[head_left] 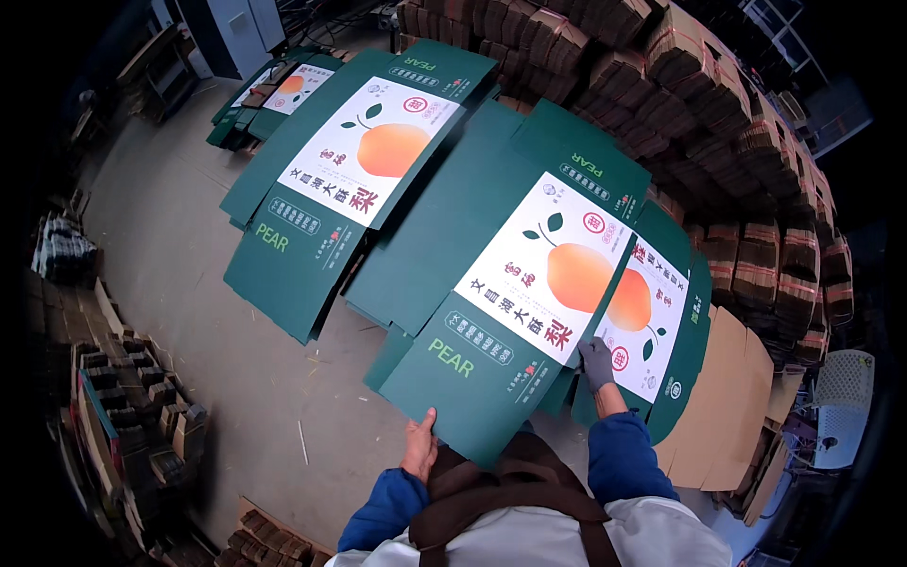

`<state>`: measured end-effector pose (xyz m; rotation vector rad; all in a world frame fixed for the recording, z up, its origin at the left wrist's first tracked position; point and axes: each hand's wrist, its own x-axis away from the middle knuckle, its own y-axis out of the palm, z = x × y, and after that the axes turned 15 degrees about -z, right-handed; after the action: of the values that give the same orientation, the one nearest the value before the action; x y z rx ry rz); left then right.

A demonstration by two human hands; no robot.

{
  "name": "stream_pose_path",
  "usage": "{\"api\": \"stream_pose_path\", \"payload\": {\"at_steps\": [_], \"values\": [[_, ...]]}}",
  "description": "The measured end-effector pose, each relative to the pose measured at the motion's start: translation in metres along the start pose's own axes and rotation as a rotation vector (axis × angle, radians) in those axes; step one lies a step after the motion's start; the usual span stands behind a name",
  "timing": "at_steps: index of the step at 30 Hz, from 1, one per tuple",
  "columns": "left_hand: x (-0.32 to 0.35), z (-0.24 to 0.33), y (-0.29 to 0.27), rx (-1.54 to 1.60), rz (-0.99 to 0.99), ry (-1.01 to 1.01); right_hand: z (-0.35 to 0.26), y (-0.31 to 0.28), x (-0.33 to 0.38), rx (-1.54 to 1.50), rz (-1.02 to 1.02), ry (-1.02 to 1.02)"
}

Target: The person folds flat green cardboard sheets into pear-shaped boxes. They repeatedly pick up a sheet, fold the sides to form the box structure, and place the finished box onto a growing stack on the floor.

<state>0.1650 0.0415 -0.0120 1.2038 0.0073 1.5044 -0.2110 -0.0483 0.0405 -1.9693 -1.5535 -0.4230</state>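
Note:
A flat green printed carton sheet [491,321], with a white panel and an orange pear picture, lies before me on other green sheets. My bare left hand [420,444] pinches its near left corner, thumb on top and the fingers hidden beneath. At its right edge is my right hand [596,365] in a grey glove, its fingers closed around that edge. Under and beyond this edge sits another printed carton sheet [652,317], turned the other way. To the far left a stack of similar green carton sheets [354,151] rests beside a plain green panel [425,222].
Bundled brown cardboard stacks [680,85] pile up along the far right. Bare brown cardboard sheets [723,397] lie at my right, near a white perforated chair [844,406]. Another pile of printed cartons [283,94] stands far left. Cardboard bundles [142,406] lie at the left.

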Motion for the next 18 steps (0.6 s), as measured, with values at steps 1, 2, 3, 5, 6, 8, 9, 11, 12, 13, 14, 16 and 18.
{"api": "stream_pose_path", "payload": {"at_steps": [1,2,3,5,6,8,9,11,12,13,14,16,18], "values": [[-0.006,0.007,-0.001,-0.014,0.012,0.006,-0.013,0.01,-0.011,0.008,-0.009,-0.011],[-0.01,0.014,0.001,-0.032,0.027,0.012,-0.026,0.022,-0.022,0.013,-0.02,-0.021],[-0.014,0.023,0.009,-0.002,-0.006,0.076,-0.027,0.027,-0.038,-0.009,-0.036,-0.045],[-0.031,0.037,0.013,-0.014,-0.004,0.115,-0.038,0.039,-0.064,-0.071,-0.066,-0.09],[-0.038,0.042,0.013,-0.027,-0.001,0.134,-0.046,0.043,-0.071,-0.113,-0.072,-0.106],[-0.049,0.044,0.018,-0.121,0.057,0.104,-0.04,0.03,-0.081,-0.146,-0.061,-0.102],[-0.051,0.045,0.017,-0.169,0.091,0.093,-0.037,0.025,-0.08,-0.164,-0.121,-0.113],[-0.062,0.035,0.016,-0.277,0.125,0.017,-0.006,0.005,-0.069,0.119,-0.032,-0.248],[-0.058,0.037,0.001,-0.333,0.169,-0.002,-0.007,-0.009,-0.043,0.261,0.027,-0.3],[-0.053,0.038,-0.001,-0.357,0.106,0.024,0.0,-0.037,-0.018,0.223,0.06,-0.254],[-0.048,0.037,0.002,-0.394,0.119,0.073,0.013,-0.072,0.002,0.183,0.092,-0.223],[-0.031,0.037,0.028,-0.534,0.121,0.088,0.102,-0.169,0.039,0.216,0.442,-0.099],[-0.043,0.048,0.001,-0.663,0.276,0.154,0.196,-0.267,0.095,0.408,0.897,0.196]]}}
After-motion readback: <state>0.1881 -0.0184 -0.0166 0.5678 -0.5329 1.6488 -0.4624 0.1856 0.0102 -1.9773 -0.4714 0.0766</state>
